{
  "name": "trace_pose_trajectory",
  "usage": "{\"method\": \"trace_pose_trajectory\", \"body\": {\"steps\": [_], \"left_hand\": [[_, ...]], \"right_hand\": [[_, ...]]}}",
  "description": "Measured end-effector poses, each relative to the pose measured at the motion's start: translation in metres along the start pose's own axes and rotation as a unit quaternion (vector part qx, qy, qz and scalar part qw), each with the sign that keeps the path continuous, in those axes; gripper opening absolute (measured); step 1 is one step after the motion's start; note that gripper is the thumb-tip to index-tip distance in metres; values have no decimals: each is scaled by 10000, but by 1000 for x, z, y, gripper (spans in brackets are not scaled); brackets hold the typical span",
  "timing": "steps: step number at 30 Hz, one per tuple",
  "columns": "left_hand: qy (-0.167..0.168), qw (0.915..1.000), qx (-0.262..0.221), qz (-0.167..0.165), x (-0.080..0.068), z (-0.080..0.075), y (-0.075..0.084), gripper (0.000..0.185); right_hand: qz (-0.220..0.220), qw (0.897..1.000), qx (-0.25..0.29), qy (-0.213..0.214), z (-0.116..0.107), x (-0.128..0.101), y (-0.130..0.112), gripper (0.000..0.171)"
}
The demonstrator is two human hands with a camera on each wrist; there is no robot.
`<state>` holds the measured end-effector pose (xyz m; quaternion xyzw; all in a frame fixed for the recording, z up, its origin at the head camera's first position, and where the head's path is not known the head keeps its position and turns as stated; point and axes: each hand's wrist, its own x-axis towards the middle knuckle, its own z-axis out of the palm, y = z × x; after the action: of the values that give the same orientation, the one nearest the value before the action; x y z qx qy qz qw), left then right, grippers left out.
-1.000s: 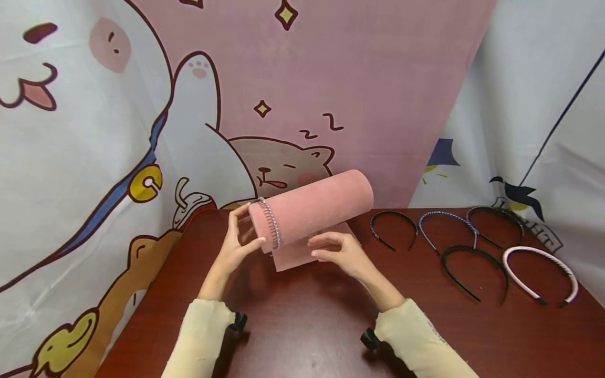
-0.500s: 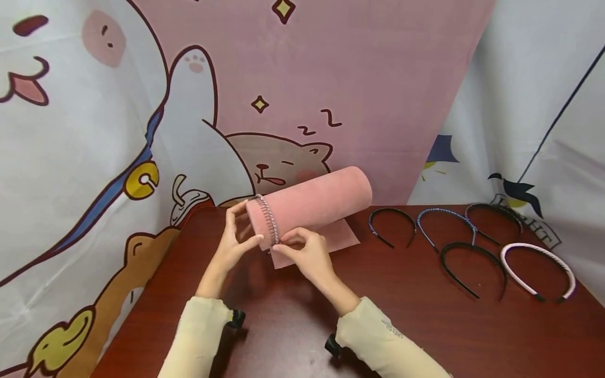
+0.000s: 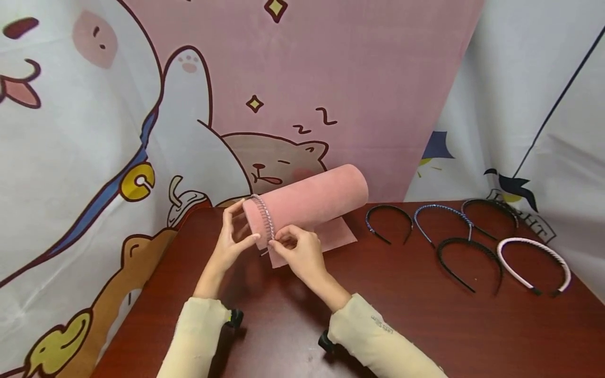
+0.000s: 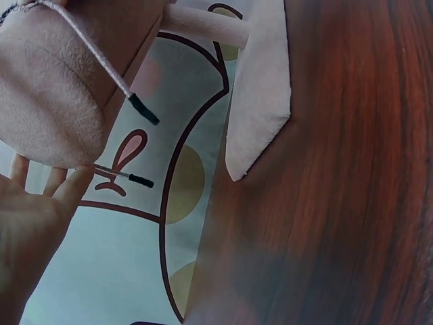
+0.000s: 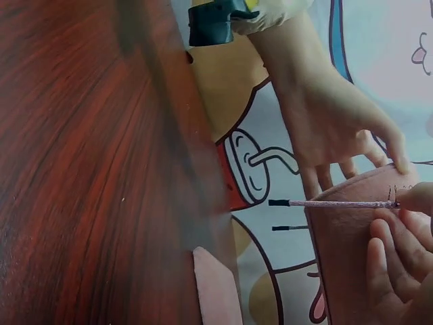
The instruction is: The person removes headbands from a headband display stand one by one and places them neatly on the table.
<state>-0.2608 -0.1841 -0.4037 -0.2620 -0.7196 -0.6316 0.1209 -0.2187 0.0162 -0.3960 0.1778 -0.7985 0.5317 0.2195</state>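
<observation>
A pink velvet cylinder lies on its side above a pink flap base on the dark red table. A thin toothed headband sits round the cylinder's left end. My left hand rests on that end, thumb on the front and fingers straight behind it. In the left wrist view its palm lies under the cylinder, and the band ends in a black tip. My right hand pinches the band's lower front part; the right wrist view shows its fingers on the band.
Several more headbands lie on the table at the right: black ones, a blue one and a pink-white one. A cartoon cloth backdrop hangs close behind. The table's left edge runs diagonally.
My right hand moved left from the cylinder's front to the headband and pinched it. The left hand stayed on the cylinder's end.
</observation>
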Motion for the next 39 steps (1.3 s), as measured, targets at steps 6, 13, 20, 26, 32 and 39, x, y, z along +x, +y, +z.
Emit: {"method": "trace_pose_trajectory", "body": {"steps": [6,13,20,26,32,39], "left_hand": [[-11,10000,17,53,-1,1,-1,88],[13,10000,-24,63,-1,0,-3,88],[-75,10000,19,25,-2,1,-3,87],[-53,10000,39,60,-1,-3,-1,88],[-81,9999,-2,78,0,-3,-1,87],[-101,9999,4,36,-1,-1,-1,87]], "right_hand": [[388,9942,952,-321,-9,2,-4,11],[474,9879,1436,-355,-20,10,-3,19],[661,9872,1451,-94,-38,12,5,17],[765,9837,1628,-43,-66,18,8,19],[641,9841,1658,-55,-89,15,8,19],[331,9896,1390,138,-108,10,9,17]]}}
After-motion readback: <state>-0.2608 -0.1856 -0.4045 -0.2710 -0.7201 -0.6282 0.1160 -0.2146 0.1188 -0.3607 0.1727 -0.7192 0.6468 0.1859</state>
